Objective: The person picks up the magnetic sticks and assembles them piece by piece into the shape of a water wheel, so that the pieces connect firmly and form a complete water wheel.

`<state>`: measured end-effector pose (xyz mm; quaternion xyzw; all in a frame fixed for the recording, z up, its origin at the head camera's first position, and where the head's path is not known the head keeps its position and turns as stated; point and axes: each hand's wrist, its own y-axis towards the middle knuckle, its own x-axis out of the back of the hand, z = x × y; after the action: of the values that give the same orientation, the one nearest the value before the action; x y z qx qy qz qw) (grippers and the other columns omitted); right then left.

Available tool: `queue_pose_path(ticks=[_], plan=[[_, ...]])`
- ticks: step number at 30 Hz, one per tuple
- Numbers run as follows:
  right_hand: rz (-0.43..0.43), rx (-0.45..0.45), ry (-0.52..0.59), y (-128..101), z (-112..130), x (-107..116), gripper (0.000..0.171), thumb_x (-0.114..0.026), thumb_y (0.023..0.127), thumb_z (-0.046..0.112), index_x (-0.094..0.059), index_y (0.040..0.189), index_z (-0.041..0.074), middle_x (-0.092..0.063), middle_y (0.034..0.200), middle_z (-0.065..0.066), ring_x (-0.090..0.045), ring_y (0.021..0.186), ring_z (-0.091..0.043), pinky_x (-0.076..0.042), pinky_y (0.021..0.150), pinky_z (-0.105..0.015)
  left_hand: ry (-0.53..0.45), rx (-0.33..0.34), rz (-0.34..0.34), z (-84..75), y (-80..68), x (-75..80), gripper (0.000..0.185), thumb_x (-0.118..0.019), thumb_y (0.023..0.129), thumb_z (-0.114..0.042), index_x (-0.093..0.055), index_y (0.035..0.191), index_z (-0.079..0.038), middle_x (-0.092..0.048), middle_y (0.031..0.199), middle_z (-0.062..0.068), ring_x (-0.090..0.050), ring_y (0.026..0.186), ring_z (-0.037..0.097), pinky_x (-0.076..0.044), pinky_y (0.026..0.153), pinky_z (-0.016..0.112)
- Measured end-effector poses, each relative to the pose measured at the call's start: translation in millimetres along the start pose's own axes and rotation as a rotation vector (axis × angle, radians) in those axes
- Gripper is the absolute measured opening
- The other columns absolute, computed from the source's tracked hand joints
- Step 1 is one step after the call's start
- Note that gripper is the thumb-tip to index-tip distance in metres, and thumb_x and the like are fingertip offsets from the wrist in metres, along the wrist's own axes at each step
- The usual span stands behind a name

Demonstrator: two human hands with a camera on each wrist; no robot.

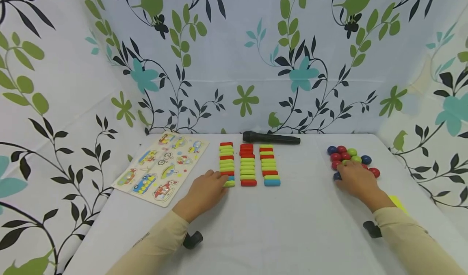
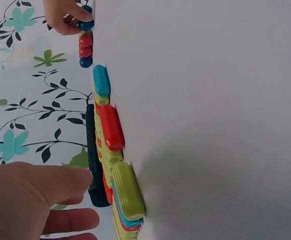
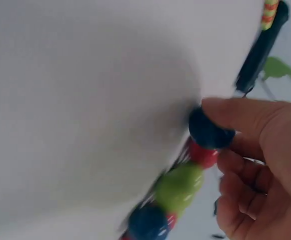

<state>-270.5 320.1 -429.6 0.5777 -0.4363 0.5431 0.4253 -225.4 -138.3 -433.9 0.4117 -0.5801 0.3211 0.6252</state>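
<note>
Three columns of red, green and blue bars lie mid-table: left column (image 1: 227,161), middle column (image 1: 248,165), right column (image 1: 269,165). My left hand (image 1: 215,183) rests on the table at the near end of the left column. Its straight fingers lie beside the last green bar (image 1: 230,183) and hold nothing. In the left wrist view that hand (image 2: 70,200) lies just short of the green bar (image 2: 129,192). My right hand (image 1: 347,173) is on a cluster of red, green and blue balls (image 1: 347,155). Its thumb and fingers (image 3: 225,145) pinch a dark blue ball (image 3: 209,132).
A vehicle puzzle board (image 1: 161,167) lies at the left, overhanging the table's left edge. A black microphone (image 1: 270,138) lies behind the bar columns. Something yellow (image 1: 396,202) shows behind my right wrist. Leaf-patterned curtains close in three sides of the white table (image 1: 292,226).
</note>
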Motion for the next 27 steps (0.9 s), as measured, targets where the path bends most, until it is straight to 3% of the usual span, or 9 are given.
queue_pose_path(ticks=[7,13,19,27], plan=[[0.020,0.241,0.165,-7,83,9,0.037,-0.083,0.084,0.027,-0.071,0.114,0.008,-0.069,0.099,-0.003,-0.064,0.093,-0.022,-0.058,0.080,-0.042,0.056,-0.009,-0.011,0.1,13.3,-4.9,0.015,-0.076,0.091,-0.019,-0.074,0.105,-0.013,-0.071,0.102,0.004,-0.052,0.083,0.019,-0.051,0.067,0.030],[0.072,0.341,0.178,-20,147,14,0.038,-0.084,0.083,0.030,-0.072,0.115,0.014,-0.067,0.099,0.003,-0.061,0.094,-0.014,-0.058,0.078,-0.032,0.077,-0.024,-0.007,-0.2,20.3,-14.5,0.012,-0.077,0.090,-0.017,-0.074,0.102,-0.012,-0.071,0.098,0.004,-0.051,0.080,0.019,-0.049,0.064,0.029],[0.092,0.423,0.177,-25,171,12,0.039,-0.085,0.082,0.034,-0.073,0.114,0.015,-0.068,0.099,0.006,-0.057,0.089,-0.010,-0.056,0.074,-0.026,0.105,-0.036,-0.013,0.8,19.9,-19.0,0.013,-0.076,0.092,-0.017,-0.075,0.103,-0.013,-0.071,0.096,0.004,-0.050,0.078,0.019,-0.048,0.064,0.029],[0.120,0.432,0.196,-26,180,8,0.041,-0.085,0.083,0.036,-0.073,0.116,0.015,-0.067,0.100,0.005,-0.057,0.090,-0.010,-0.055,0.075,-0.027,0.084,-0.140,-0.076,-13.7,28.5,-10.4,0.025,-0.081,0.088,-0.022,-0.075,0.111,-0.014,-0.071,0.101,0.003,-0.054,0.084,0.019,-0.052,0.070,0.027]])
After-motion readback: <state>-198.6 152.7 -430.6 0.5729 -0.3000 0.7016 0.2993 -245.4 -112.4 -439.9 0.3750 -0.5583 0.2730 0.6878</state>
